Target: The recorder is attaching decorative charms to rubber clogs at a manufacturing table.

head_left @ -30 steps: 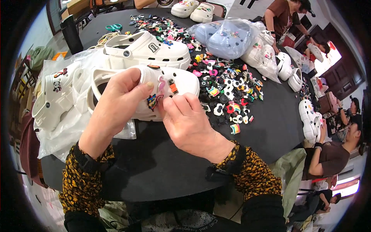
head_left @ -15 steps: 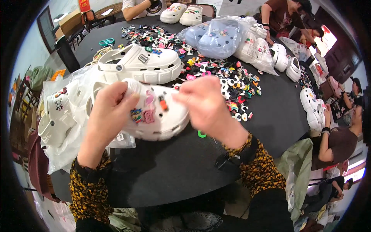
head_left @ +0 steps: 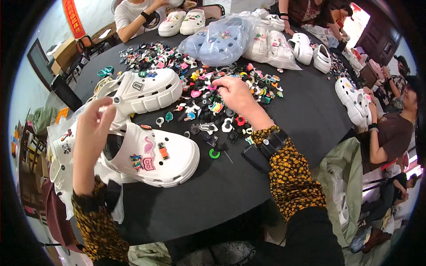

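A white clog (head_left: 175, 153) lies on the table before me, its upper set with a pink flamingo charm (head_left: 149, 144), an orange-and-black charm (head_left: 163, 151) and other colourful charms. My left hand (head_left: 91, 133) hovers by the clog's heel, thumb and fingers curved but apart, holding nothing. My right hand (head_left: 239, 95) reaches over the heap of small shoe charms (head_left: 217, 106), its fingers curled together; whatever they pinch is hidden. Behind the near clog stands a second white clog (head_left: 153, 91) with a few charms on it.
More white clogs in clear plastic (head_left: 62, 150) lie at the left. A bagged blue pair (head_left: 217, 42) and other white clogs (head_left: 301, 48) stand farther back. A green ring (head_left: 214, 153) lies on the black table (head_left: 213, 190). Other people sit around it; a green sack (head_left: 339, 177) hangs at right.
Both hands have let go of the near clog, which now rests on the table. My right hand has moved up over the charms. The view has shifted right.
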Motion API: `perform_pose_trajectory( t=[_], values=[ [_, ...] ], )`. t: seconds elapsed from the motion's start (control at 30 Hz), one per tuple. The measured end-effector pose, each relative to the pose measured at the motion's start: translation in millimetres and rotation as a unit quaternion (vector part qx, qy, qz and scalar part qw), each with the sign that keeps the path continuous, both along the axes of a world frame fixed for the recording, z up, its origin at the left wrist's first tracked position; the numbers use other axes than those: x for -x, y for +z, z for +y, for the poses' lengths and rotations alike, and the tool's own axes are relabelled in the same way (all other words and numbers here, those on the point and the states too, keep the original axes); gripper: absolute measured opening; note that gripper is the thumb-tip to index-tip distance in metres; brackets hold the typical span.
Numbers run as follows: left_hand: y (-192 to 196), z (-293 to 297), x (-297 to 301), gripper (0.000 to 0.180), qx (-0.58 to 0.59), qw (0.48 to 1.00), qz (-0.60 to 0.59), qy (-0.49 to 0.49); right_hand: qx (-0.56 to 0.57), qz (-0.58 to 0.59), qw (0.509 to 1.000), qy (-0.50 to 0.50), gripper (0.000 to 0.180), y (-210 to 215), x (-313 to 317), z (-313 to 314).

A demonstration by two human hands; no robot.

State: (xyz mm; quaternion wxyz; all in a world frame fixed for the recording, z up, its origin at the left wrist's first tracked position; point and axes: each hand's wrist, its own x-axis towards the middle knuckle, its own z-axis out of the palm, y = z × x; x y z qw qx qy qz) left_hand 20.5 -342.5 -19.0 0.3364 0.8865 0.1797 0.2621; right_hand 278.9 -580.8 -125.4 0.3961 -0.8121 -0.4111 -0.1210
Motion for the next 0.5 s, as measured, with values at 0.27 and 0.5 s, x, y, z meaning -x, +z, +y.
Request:
perform_pose_trajectory(
  t=[0.27,0.5],
  values=[
    [24,25,-58,0.046,0.077,0.977,0.197,-0.038,0.173,-0.131,0.973,-0.081,0.028,1,20,-13],
    [14,17,-55,0.038,0.093,0.968,0.23,-0.033,0.165,-0.115,0.977,-0.073,0.017,5,19,-13]
  ],
)
